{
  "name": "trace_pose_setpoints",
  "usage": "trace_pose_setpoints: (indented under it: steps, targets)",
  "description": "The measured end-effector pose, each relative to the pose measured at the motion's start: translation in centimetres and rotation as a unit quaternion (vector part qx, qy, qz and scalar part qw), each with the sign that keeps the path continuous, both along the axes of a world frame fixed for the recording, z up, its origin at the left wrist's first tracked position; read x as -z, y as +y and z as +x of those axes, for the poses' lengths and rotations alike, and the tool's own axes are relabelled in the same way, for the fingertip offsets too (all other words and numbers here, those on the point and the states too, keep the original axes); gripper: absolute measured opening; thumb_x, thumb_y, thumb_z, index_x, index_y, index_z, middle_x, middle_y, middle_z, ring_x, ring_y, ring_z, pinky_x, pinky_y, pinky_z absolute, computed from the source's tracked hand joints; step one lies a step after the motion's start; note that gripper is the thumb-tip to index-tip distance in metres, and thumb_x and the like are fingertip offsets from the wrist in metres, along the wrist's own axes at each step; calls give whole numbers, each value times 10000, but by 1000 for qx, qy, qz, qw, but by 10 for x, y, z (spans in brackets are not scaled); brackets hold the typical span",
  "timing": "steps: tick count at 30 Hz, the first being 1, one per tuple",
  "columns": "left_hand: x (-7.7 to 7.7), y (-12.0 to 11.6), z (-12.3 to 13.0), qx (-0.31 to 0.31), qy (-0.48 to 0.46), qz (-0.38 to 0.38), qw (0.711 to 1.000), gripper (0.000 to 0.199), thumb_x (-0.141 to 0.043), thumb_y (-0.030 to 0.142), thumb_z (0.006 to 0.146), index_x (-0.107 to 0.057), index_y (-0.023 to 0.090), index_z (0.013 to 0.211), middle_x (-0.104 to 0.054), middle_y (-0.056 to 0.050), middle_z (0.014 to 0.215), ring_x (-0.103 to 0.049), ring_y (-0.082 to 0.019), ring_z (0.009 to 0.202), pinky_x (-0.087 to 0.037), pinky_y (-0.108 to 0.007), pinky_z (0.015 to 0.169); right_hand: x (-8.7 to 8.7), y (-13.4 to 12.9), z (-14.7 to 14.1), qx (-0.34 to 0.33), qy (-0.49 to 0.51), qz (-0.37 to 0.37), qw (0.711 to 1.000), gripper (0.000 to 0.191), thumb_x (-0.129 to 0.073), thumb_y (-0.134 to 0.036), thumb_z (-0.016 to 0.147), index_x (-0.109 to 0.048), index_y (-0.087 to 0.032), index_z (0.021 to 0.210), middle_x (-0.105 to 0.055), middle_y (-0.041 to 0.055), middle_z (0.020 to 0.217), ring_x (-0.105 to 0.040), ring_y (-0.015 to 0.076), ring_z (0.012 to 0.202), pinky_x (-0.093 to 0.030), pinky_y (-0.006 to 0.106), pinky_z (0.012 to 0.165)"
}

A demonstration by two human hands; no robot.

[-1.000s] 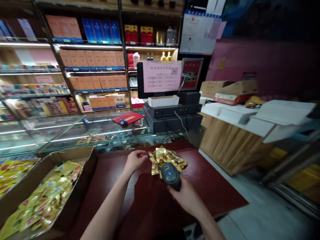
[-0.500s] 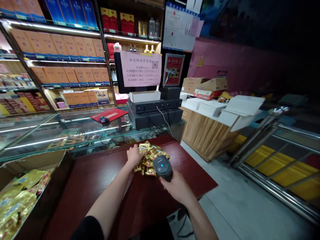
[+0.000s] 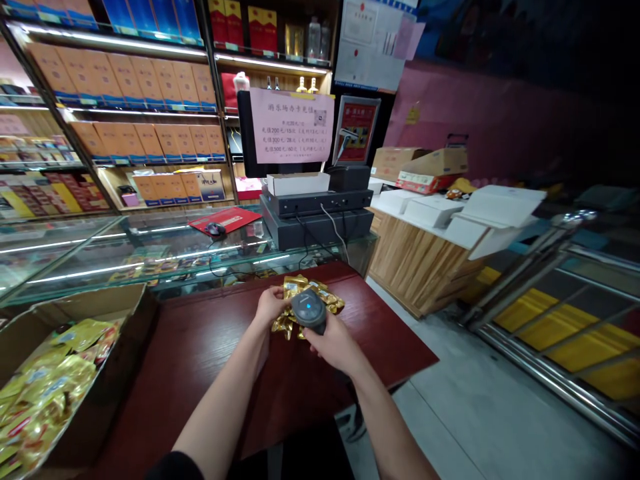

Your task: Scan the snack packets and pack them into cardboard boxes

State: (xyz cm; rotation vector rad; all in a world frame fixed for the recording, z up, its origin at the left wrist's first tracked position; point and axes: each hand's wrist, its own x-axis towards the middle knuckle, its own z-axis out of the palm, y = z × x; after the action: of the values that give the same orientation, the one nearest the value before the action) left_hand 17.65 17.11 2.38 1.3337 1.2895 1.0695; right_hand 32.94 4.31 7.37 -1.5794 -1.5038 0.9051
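Gold packets (image 3: 296, 287) against left hand (image 3: 270, 307); right hand (image 3: 333, 343) gripping black scanner (image 3: 309, 310).

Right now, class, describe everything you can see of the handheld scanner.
The handheld barcode scanner is dark grey, with a matte plastic look, a rounded head and a small blue spot on top. The right hand grips it from below, over gold foil packets on a dark red tabletop; whether they touch is unclear.

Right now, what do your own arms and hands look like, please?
The left hand and right hand are bare, without gloves, as are the left forearm and right forearm. A dark sleeve shows at the view's bottom edge, on the left side.
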Motion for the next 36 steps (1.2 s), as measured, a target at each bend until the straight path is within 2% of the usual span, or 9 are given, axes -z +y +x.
trace_pose_setpoints:
  steps: [5, 12, 18, 21, 24, 27, 36]
  targets:
    - [7, -1, -5, -6, -28, -21, 999, 278, -770, 93, 586, -759, 113, 862, -777, -83, 748, -714, -196, 665, -524, -246, 632, -5, 9, -11, 0, -3, -4, 1000, 160, -620, -188, 757, -610, -201, 916, -637, -55, 553, -629, 132, 472, -478, 236, 534]
    - [0, -3, -9, 12, -38, -17, 999, 273, -737, 34, 537, -772, 173, 769, -792, -54, 792, -743, -250, 837, -555, -269, 729, -5, 11, -15, -8, -4, 2, 1000, 145, -624, -196, 758, -618, -198, 903, -627, -51, 548, -633, 144, 493, -456, 234, 513]
    - [-7, -9, -7, -7, -56, -27, 998, 265, -773, 52, 571, -749, 125, 825, -782, -81, 760, -725, -199, 692, -528, -235, 626, -5, 8, -13, 1, 6, -4, 1000, 180, -638, -216, 752, -638, -192, 930, -660, -32, 592, -646, 155, 500, -483, 243, 513]
    - [-15, -15, -17, -16, -83, -22, 996, 316, -860, 115, 550, -734, 120, 840, -785, -89, 790, -719, -183, 677, -531, -232, 622, -4, 5, -11, -3, 11, 2, 1000, 213, -639, -245, 766, -649, -190, 971, -671, -24, 616, -650, 164, 514, -493, 255, 516]
    - [-26, -23, -41, -28, -106, -13, 994, 417, -933, 194, 493, -723, 117, 844, -787, -105, 821, -723, -187, 691, -539, -239, 623, -2, 5, -12, -11, 21, 14, 1000, 263, -643, -293, 784, -644, -193, 1026, -685, -18, 646, -653, 173, 523, -499, 265, 511]
    - [-37, -32, -78, -63, -105, 6, 992, 438, -941, 244, 508, -719, 121, 865, -791, -114, 871, -737, -194, 741, -554, -249, 667, 0, 9, -19, -28, 23, 6, 999, 250, -660, -300, 768, -627, -196, 992, -680, -13, 638, -652, 181, 517, -495, 271, 491]
    - [-64, -79, -221, -236, -56, 101, 965, 507, -914, 402, 522, -715, 129, 901, -794, -96, 853, -747, -217, 749, -562, -276, 682, 2, 20, -58, -87, -3, -45, 995, 175, -641, -323, 787, -554, -213, 893, -605, -43, 514, -616, 167, 446, -456, 248, 439]
